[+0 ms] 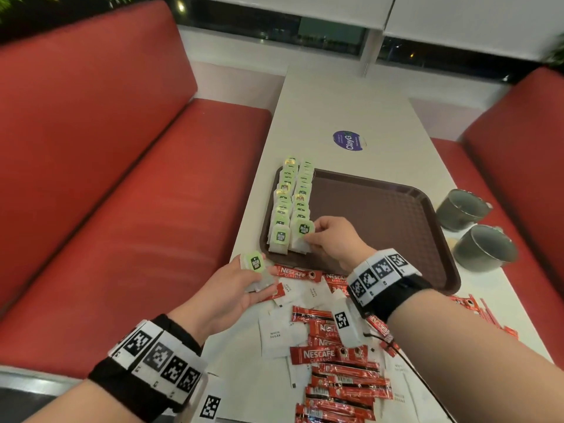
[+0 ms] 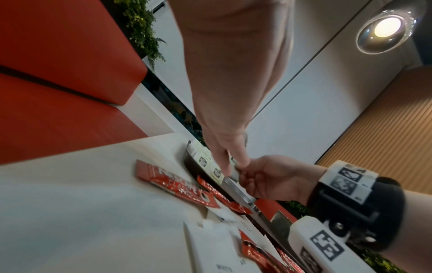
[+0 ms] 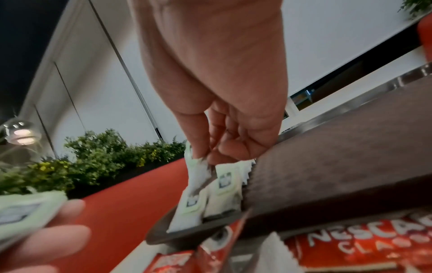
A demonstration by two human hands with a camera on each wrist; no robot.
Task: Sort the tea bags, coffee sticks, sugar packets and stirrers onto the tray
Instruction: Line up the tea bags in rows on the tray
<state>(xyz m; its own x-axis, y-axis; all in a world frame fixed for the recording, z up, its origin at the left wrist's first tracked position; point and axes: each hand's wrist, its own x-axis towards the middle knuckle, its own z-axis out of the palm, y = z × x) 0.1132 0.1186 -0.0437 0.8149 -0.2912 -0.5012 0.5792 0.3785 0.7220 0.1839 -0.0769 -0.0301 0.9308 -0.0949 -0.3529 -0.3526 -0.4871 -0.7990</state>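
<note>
Tea bags line up on a café tray

The right hand (image 1: 331, 239) pinches the nearest tea bag (image 1: 302, 236) of two rows at the brown tray's (image 1: 396, 215) left edge; the left hand (image 1: 235, 296) holds spare tea bags (image 1: 258, 271) above coffee sticks (image 1: 323, 355) and sugar packets (image 1: 276, 335).

Both bare forearms wear black wrist straps (image 1: 393, 297) ringed with white blocks (image 1: 158, 361) printed with black square markers.

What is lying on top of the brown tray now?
On the brown tray lie two rows of tea bags along its left side. The right hand pinches the nearest bag there. The right wrist hides part of the near edge.
</note>
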